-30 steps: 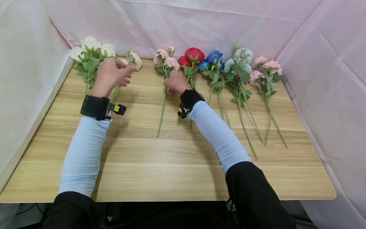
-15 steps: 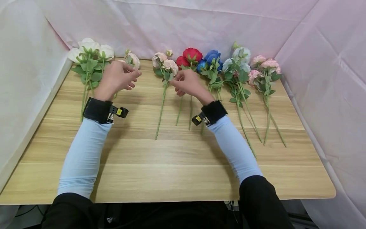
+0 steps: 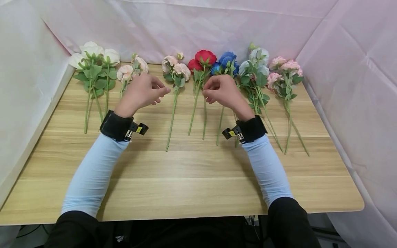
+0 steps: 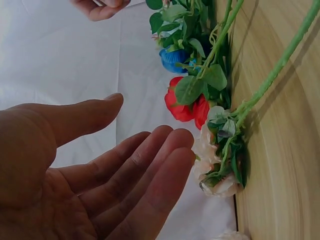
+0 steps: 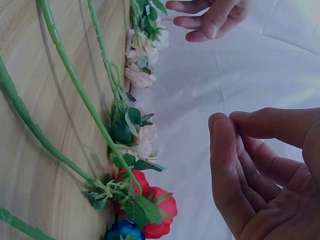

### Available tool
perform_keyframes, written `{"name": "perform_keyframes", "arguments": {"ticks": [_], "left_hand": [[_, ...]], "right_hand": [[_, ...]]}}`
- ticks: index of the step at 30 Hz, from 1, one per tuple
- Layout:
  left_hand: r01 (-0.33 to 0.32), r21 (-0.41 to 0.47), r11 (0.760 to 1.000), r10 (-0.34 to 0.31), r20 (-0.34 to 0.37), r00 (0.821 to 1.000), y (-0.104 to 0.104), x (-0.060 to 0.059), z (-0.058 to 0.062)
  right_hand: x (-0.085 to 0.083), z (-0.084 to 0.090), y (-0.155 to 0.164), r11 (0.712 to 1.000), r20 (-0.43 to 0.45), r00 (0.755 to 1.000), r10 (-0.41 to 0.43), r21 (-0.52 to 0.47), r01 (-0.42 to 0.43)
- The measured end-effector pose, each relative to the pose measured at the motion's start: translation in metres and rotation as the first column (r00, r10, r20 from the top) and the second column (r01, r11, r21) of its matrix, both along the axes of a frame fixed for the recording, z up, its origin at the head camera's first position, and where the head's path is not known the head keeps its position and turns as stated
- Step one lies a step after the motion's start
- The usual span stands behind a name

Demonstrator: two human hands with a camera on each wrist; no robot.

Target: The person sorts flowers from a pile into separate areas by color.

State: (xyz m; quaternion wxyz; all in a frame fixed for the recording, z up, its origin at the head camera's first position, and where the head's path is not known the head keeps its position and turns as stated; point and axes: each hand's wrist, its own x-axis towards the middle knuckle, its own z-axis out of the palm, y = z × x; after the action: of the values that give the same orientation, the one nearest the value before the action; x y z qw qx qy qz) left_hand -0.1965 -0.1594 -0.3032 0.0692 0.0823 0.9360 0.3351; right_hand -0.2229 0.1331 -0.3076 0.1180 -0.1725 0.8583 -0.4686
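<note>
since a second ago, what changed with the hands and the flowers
The right hand let go of the peach flower stem and drew back right, now empty above the table. The left hand left the pale pink stem and moved toward the middle, also empty. The flowers stay lying in their row.

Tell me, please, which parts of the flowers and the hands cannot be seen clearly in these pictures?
- Head view: the left hand covers the lower stem of the pale peach spray.
- Head view: the right hand and its wrist band cover parts of the blue flower stems.
- Head view: both palms face away, hidden.
- Left wrist view: the stems are cut off by the top and right edges.
- Right wrist view: the blue bloom is cut off by the bottom edge.
</note>
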Motion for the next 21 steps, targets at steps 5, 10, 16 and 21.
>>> {"name": "perform_keyframes", "arguments": {"ticks": [5, 10, 16, 21], "left_hand": [[-0.064, -0.028, 0.998, 0.064, -0.018, 0.998, -0.019, -0.008, -0.007], [-0.236, -0.164, 0.958, 0.223, -0.095, 0.97, -0.065, -0.017, -0.019], [-0.307, -0.368, 0.878, 0.323, -0.017, 0.946, -0.105, -0.019, -0.027], [-0.222, -0.409, 0.885, 0.278, 0.084, 0.957, -0.114, -0.02, -0.031]], "right_hand": [[0.0, 0.002, 0.001, 1.0, -0.006, 1.0, -0.004, -0.004, 0.004], [0.001, 0.002, 0.002, 1.0, 0.0, 1.0, -0.003, -0.001, 0.003], [0.004, 0.004, 0.003, 1.0, -0.012, 1.0, 0.006, -0.003, -0.006], [0.006, 0.005, 0.007, 1.0, -0.027, 1.0, 0.005, -0.011, -0.005]]}}
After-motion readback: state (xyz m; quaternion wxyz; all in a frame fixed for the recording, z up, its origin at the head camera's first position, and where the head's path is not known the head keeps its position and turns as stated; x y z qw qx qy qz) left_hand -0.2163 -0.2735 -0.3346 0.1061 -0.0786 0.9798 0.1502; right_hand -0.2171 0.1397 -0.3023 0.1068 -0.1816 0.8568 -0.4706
